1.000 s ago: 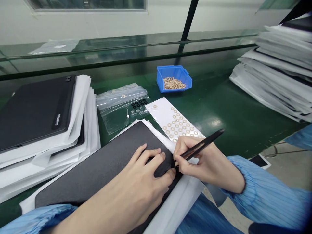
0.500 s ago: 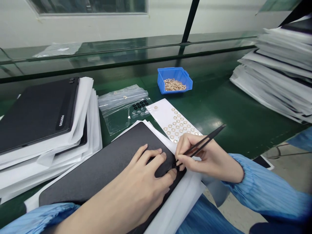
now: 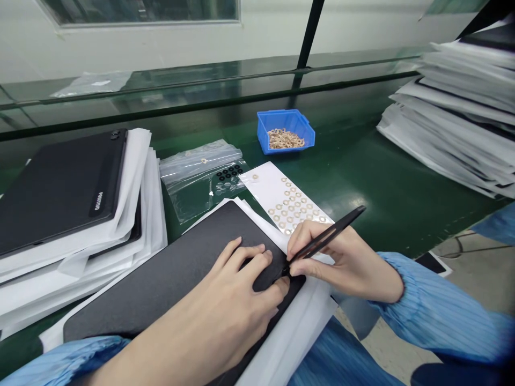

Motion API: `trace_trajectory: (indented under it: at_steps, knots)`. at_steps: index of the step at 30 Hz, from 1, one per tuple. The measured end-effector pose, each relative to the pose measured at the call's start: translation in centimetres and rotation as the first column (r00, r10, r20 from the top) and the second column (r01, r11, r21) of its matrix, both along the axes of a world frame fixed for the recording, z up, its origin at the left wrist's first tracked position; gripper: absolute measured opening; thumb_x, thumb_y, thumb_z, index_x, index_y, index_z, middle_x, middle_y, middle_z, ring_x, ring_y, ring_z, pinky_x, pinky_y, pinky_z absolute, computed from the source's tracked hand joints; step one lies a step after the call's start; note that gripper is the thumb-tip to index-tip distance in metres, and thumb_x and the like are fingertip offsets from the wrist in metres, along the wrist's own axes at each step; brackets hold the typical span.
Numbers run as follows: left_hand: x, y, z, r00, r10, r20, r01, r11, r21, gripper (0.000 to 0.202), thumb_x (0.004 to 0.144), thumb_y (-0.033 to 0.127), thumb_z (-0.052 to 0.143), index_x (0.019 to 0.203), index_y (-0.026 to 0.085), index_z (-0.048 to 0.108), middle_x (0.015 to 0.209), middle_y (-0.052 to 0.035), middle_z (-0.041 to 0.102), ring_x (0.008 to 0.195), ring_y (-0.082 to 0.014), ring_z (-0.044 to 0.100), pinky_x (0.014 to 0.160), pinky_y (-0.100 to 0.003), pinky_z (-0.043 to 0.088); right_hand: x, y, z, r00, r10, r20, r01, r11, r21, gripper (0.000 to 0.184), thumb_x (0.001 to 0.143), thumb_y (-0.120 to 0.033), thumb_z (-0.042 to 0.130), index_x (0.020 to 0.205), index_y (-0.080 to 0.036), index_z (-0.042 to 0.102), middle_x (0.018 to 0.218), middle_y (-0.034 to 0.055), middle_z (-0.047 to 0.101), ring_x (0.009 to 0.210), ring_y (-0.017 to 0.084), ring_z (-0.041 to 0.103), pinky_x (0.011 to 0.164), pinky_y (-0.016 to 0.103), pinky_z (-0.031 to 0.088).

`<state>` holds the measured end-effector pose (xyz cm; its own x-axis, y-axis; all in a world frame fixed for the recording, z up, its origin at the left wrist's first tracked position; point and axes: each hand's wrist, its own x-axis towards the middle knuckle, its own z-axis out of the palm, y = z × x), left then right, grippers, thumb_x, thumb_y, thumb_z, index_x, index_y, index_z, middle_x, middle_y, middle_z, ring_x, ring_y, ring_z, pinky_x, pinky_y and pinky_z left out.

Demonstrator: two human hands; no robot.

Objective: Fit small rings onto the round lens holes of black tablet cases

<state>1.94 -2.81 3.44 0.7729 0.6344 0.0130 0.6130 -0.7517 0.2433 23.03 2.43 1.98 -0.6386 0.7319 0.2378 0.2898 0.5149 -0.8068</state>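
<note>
A dark tablet back panel (image 3: pixel 173 268) lies on white wrapping sheets in front of me. My left hand (image 3: pixel 237 300) rests flat on it with fingers spread, the thumb close to the corner. Between the fingers of my right hand (image 3: pixel 330 262) is a pair of black tweezers (image 3: pixel 336 230), slanting down. Their tips reach the small round camera area (image 3: pixel 285 269) at that corner, beside my left thumb. Whether the tips pinch anything is too small to see. Past the panel lies a white sheet (image 3: pixel 265 182) with rows of small ring stickers.
A blue bin (image 3: pixel 263 136) with many small rings stands further back. Left of it lies a clear zip bag (image 3: pixel 189 195) near black rings (image 3: pixel 229 172). Wrapped tablets are stacked at left (image 3: pixel 60 187) and at right (image 3: pixel 450 123) on the green table (image 3: pixel 362 177).
The tweezers' arms are closer together, and the right hand has shifted slightly left with the tips at the panel's corner. My left hand stays in place on the panel.
</note>
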Motion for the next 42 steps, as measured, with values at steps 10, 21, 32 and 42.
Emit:
trace_trajectory:
  at_steps: [10,21,32,42]
  knots:
    - [-0.1,0.0,0.0,0.996,-0.044,-0.08,0.041,0.998,-0.036,0.036,0.09,0.018,0.04,0.125,0.026,0.044,0.116,-0.0096,0.046,0.121,-0.0288,0.035,0.102,-0.057,0.027,0.4,-0.2,-0.1,0.996,0.011,-0.088,-0.017,0.997,-0.072,0.01,0.082,-0.021,0.06,0.074,-0.017,0.058,0.07,0.0015,0.058,0.065,0.012,0.057,0.058,0.024,0.047]
    - [-0.1,0.0,0.4,0.998,-0.04,-0.043,0.039,0.999,-0.007,0.037,0.09,0.018,0.04,0.126,0.029,0.043,0.118,-0.0129,0.045,0.117,-0.0311,0.037,0.096,-0.059,0.032,-2.0,5.6,3.2,0.994,-0.088,-0.061,0.081,0.991,-0.105,0.017,0.077,-0.028,0.063,0.068,-0.018,0.052,0.062,0.0021,0.063,0.059,0.017,0.065,0.053,0.026,0.053]
    - [-0.1,-0.3,0.5,1.0,0.016,0.012,-0.016,0.999,0.031,0.032,0.09,0.023,0.042,0.121,0.032,0.049,0.115,-0.0084,0.045,0.109,-0.0259,0.041,0.1,-0.052,0.029,-12.9,14.4,-2.3,0.995,0.055,0.084,-0.069,0.982,0.177,0.023,0.067,-0.029,0.071,0.06,-0.015,0.054,0.059,0.0028,0.061,0.055,0.014,0.057,0.056,0.025,0.043]
    - [-0.5,0.6,0.6,0.998,0.015,0.055,-0.015,1.0,0.008,0.032,0.09,0.026,0.045,0.121,0.031,0.051,0.109,-0.0066,0.046,0.102,-0.0216,0.044,0.095,-0.04,0.037,-10.0,14.0,2.1,0.995,0.06,0.08,-0.077,0.97,0.229,0.034,0.079,-0.043,0.057,0.07,-0.012,0.064,0.067,0.0056,0.065,0.062,0.015,0.059,0.058,0.024,0.043]
